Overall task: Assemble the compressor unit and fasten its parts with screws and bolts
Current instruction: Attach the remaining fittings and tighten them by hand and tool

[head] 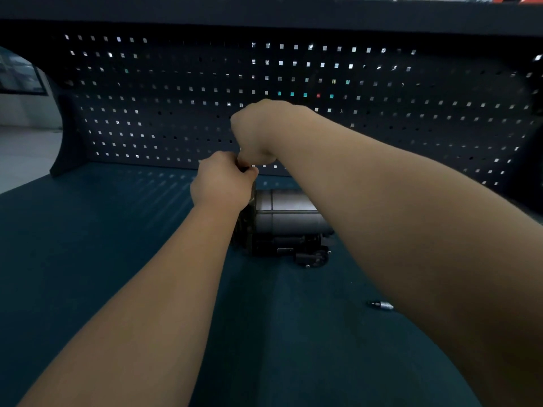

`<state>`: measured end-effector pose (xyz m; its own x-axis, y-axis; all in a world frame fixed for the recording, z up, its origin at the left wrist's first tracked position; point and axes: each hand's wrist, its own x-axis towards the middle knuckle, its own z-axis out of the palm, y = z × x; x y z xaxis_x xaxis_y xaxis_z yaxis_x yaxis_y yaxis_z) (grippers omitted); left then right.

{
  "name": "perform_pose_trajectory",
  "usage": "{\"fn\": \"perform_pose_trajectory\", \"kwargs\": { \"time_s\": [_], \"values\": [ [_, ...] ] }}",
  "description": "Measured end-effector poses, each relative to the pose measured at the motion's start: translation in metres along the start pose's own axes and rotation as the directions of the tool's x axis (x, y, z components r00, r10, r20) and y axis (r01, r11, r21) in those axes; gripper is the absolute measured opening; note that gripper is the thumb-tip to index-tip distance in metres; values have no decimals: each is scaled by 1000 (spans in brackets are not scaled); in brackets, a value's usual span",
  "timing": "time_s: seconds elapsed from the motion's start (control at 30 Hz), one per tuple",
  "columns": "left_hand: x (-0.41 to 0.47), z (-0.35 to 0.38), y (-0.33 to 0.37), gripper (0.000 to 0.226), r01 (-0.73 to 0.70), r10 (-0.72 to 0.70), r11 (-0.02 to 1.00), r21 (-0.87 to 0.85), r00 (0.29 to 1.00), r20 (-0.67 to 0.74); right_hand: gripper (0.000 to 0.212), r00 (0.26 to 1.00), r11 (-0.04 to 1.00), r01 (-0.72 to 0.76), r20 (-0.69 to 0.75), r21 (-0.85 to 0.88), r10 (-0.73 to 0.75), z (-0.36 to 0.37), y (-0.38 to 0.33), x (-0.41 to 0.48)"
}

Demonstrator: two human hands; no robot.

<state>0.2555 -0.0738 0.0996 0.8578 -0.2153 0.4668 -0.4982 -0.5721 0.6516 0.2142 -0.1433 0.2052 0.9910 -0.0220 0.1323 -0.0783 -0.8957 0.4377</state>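
Observation:
The compressor unit [289,221] lies on its side on the dark teal bench, a grey cylinder with a black end block and bracket at its near side. My left hand [221,182] is closed over the top left end of the unit. My right hand [258,130] is fisted just above it, fingers pointing down and pinched on something small and dark where the two hands meet. What the fingers hold is hidden by the hands.
A small silver and black bit or bolt [381,304] lies on the bench [117,230] at the right, beside my right forearm. A dark pegboard [147,113] stands behind the unit, with a shelf [264,13] overhead.

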Motion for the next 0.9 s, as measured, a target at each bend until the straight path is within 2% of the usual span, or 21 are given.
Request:
{"fn": "perform_pose_trajectory", "kwargs": {
  "time_s": [0.1,0.23,0.3,0.4,0.5,0.6,0.63,0.7,0.77,0.8,0.83,0.9],
  "values": [
    [1,0,0,32,-5,5,1000,-8,1000,0,30,1000,1000,-21,-1,-11,21,2,-2,-7],
    [1,1,-1,36,-15,15,1000,-5,1000,-17,22,992,999,-45,-121,-4,44,12,-4,-7],
    [1,2,-1,34,-19,20,999,26,999,-33,26,987,1000,-25,-160,13,27,17,0,-6],
    [-2,5,0,27,-22,29,995,92,997,-75,35,987,977,-12,-153,214,45,28,16,-9],
    [-1,7,-1,20,-17,25,995,95,996,-80,29,974,853,-11,-187,522,127,38,29,-16],
    [-1,9,-3,19,0,7,997,80,996,-94,28,891,576,14,-271,817,364,30,45,-29],
    [-1,9,-2,18,1,6,997,76,995,-97,33,866,459,7,-235,888,441,29,51,-36],
    [-1,10,-2,16,8,-2,998,60,995,-102,38,837,165,-68,-33,984,546,42,61,-57],
    [2,10,-3,15,15,-11,999,37,995,-100,32,828,-188,-149,226,971,513,75,67,-86],
    [3,11,-3,16,16,-13,1000,27,995,-97,28,827,-331,-176,322,927,462,95,69,-103],
    [4,11,-3,16,18,-16,1000,20,995,-95,25,821,-440,-199,394,876,413,116,70,-120],
    [7,12,-2,17,21,-19,1000,20,995,-93,22,793,-594,-207,489,777,364,150,75,-153]
  ]
}}
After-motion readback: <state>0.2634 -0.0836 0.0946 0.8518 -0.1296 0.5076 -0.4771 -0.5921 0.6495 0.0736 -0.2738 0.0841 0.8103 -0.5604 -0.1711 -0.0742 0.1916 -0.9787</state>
